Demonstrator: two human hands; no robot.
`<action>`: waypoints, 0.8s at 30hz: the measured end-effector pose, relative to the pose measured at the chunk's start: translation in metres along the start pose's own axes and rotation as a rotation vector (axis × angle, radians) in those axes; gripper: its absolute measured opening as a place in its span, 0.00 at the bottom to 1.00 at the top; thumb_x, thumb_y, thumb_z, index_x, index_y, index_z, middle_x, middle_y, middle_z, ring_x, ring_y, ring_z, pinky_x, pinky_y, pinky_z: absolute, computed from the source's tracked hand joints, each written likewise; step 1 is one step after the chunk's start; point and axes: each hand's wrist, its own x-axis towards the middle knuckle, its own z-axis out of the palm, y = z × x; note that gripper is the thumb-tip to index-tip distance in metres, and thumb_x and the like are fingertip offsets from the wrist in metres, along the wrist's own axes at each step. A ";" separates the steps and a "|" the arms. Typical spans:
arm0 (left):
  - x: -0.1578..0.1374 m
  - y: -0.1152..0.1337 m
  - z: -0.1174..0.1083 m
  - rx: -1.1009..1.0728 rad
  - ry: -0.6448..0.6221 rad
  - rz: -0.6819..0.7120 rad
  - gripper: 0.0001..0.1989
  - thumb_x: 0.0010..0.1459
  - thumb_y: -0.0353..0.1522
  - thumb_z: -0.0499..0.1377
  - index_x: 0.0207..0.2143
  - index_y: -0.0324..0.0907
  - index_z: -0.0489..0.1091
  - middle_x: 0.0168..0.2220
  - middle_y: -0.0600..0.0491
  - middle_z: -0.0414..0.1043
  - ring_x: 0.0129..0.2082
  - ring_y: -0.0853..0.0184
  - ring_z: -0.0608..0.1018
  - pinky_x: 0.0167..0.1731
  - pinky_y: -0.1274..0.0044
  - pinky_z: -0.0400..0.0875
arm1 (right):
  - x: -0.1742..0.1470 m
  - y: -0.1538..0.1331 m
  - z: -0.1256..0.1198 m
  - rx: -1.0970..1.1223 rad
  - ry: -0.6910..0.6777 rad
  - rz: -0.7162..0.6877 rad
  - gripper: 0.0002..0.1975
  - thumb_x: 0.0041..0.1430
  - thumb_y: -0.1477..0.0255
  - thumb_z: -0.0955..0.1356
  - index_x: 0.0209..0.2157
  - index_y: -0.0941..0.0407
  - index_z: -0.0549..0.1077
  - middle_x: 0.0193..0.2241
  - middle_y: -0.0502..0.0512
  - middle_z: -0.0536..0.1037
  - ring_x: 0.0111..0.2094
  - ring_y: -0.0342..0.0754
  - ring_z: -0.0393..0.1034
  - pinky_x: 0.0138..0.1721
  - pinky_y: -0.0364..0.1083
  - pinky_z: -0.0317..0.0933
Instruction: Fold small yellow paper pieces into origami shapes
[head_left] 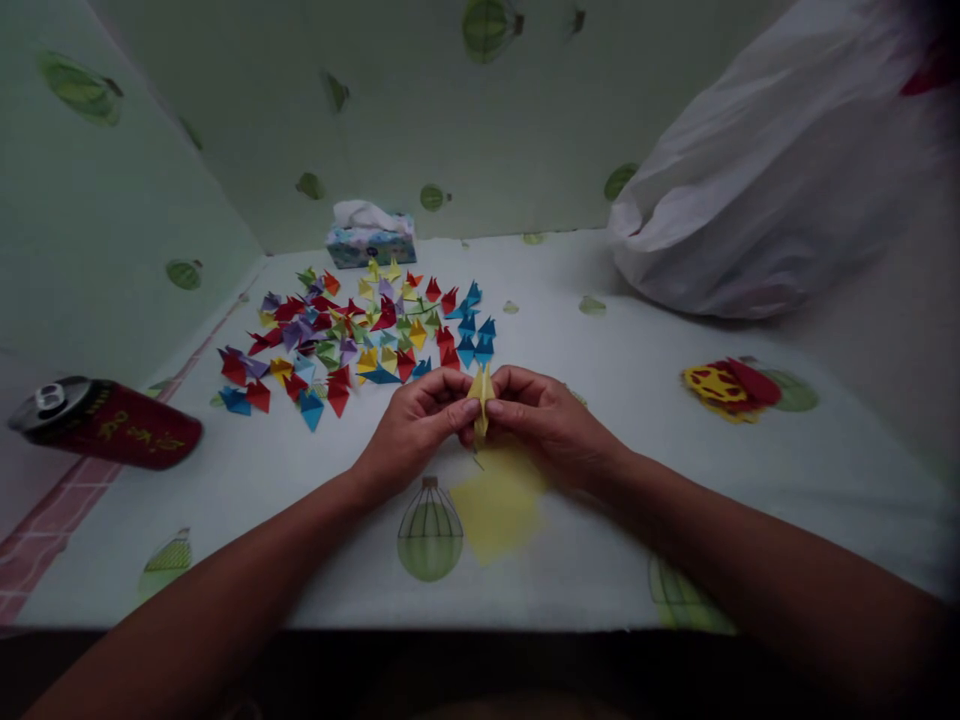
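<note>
Between my two hands is a small folded piece of yellow origami paper [482, 395], narrow and pointed at the top. My left hand [431, 408] pinches its left side with thumb and fingers. On the other side, my right hand [536, 412] grips it the same way, the thumbs almost meeting at the middle. Below the hands a flat yellow paper sheet [499, 510] lies on the white cloth. Just beyond my left hand spreads a group of folded paper cranes [337, 390] in red, blue, yellow, purple and green.
A red drink can [112, 425] stands at the left. Behind the cranes sits a tissue box [371, 240]. A large white plastic bag [750, 190] bulges at the back right, with red and yellow cut-out pieces [727, 388] in front of it. Patterned walls close off the back and left.
</note>
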 end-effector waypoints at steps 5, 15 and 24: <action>0.000 -0.002 -0.001 0.054 0.025 -0.039 0.12 0.53 0.37 0.69 0.32 0.39 0.72 0.24 0.56 0.74 0.22 0.73 0.73 0.27 0.80 0.71 | -0.003 -0.004 0.002 -0.189 0.083 -0.042 0.14 0.54 0.64 0.75 0.28 0.56 0.69 0.24 0.49 0.73 0.26 0.42 0.65 0.29 0.43 0.57; 0.001 0.001 0.002 0.140 0.083 -0.092 0.13 0.52 0.37 0.68 0.30 0.39 0.70 0.23 0.58 0.71 0.21 0.75 0.71 0.25 0.81 0.67 | -0.002 -0.005 0.001 -0.425 0.118 -0.163 0.09 0.59 0.67 0.70 0.28 0.57 0.73 0.23 0.49 0.73 0.26 0.43 0.68 0.31 0.45 0.62; -0.001 0.001 0.003 0.174 0.136 -0.100 0.13 0.51 0.38 0.68 0.28 0.39 0.69 0.22 0.58 0.69 0.20 0.75 0.70 0.23 0.81 0.65 | -0.003 -0.006 0.003 -0.430 0.092 -0.158 0.14 0.61 0.62 0.70 0.28 0.56 0.73 0.24 0.51 0.75 0.26 0.44 0.70 0.32 0.45 0.64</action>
